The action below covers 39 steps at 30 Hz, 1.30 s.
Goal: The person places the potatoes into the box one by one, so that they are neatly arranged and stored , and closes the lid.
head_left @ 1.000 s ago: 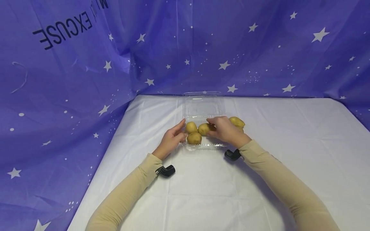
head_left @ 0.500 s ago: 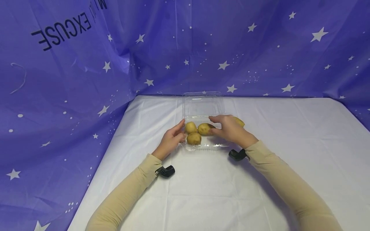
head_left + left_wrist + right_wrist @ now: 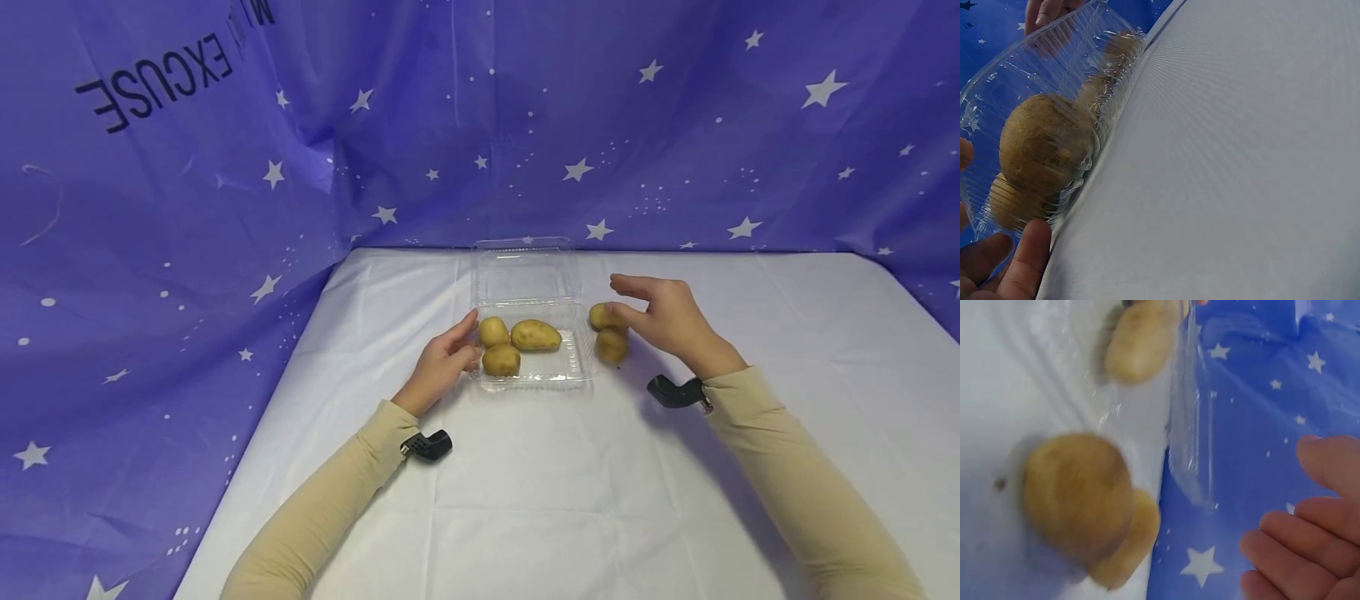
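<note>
Fingers extended, the left hand (image 3: 437, 367) touches the left side of the clear plastic clamshell (image 3: 545, 365) holding three potatoes (image 3: 536, 335); the right hand (image 3: 671, 318), loosely spread, hovers beside two potatoes (image 3: 612, 346) right of it.

On the white-covered desk (image 3: 525, 517), a clear box (image 3: 543, 364) sits at the left grip (image 3: 438, 367); two potatoes (image 3: 612, 345) lie beside the right grip (image 3: 671, 317).

Ahead of you and along your left hangs a purple-blue curtain (image 3: 420, 50) printed with white stars (image 3: 825, 89), white dots (image 3: 48, 302) and, at upper left, dark lettering (image 3: 152, 86) including EXCUSE, while a faintly creased white tablecloth (image 3: 525, 483) spreads before you.
</note>
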Each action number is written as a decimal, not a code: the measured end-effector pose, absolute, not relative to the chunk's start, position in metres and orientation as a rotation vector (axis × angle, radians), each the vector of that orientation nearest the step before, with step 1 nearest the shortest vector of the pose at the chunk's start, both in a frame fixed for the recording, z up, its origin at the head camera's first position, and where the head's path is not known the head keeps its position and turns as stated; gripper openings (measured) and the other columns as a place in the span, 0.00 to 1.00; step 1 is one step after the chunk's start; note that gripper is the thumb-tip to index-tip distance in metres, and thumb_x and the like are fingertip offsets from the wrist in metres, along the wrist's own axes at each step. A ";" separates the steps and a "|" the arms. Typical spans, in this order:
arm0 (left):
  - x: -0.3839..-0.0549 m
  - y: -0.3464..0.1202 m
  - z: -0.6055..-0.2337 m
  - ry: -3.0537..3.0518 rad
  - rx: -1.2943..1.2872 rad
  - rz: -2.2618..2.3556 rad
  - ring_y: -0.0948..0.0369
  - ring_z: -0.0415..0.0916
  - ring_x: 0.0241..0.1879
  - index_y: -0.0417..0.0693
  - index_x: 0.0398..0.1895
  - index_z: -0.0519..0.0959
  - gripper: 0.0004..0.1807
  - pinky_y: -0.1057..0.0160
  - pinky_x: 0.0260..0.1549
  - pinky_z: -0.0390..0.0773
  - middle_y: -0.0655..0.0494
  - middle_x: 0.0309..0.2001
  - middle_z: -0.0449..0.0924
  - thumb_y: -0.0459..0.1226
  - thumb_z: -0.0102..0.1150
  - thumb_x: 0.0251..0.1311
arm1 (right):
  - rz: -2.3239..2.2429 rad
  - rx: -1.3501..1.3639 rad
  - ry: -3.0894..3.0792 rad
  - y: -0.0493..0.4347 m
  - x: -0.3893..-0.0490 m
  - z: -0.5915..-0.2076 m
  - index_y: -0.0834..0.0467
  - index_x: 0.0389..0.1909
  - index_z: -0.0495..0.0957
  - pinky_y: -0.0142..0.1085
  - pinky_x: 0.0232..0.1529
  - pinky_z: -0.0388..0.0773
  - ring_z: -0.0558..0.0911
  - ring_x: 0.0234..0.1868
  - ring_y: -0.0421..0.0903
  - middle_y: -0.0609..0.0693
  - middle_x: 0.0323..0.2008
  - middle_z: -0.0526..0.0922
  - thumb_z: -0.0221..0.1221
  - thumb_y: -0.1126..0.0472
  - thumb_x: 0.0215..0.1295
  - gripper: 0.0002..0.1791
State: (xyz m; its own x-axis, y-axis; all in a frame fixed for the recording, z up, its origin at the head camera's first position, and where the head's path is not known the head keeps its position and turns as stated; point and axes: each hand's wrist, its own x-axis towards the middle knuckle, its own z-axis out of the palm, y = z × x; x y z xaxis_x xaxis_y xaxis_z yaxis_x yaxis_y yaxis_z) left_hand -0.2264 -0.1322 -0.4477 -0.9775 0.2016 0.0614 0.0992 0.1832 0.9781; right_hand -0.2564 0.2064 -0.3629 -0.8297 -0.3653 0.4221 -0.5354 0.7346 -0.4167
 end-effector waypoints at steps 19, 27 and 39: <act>-0.226 -0.132 -0.445 2.333 0.289 1.934 0.48 0.76 0.60 0.48 0.80 0.58 0.38 0.73 0.42 0.83 0.45 0.78 0.61 0.30 0.51 0.64 | 0.797 0.535 -2.805 0.241 -0.239 -0.390 0.72 0.61 0.77 0.60 0.52 0.83 0.84 0.53 0.69 0.69 0.56 0.82 0.64 0.57 0.67 0.28; -0.226 -0.132 -0.447 2.315 0.290 1.943 0.46 0.77 0.59 0.49 0.80 0.58 0.38 0.72 0.42 0.83 0.44 0.78 0.61 0.30 0.51 0.65 | 0.815 0.525 -2.818 0.244 -0.238 -0.399 0.73 0.61 0.77 0.61 0.52 0.82 0.85 0.50 0.70 0.70 0.56 0.82 0.63 0.55 0.67 0.29; -0.227 -0.133 -0.447 2.354 0.296 1.924 0.56 0.79 0.49 0.47 0.79 0.59 0.37 0.72 0.40 0.82 0.43 0.77 0.62 0.29 0.51 0.64 | 0.803 0.504 -2.831 0.241 -0.238 -0.407 0.73 0.60 0.77 0.63 0.60 0.76 0.80 0.57 0.71 0.69 0.55 0.83 0.63 0.53 0.67 0.30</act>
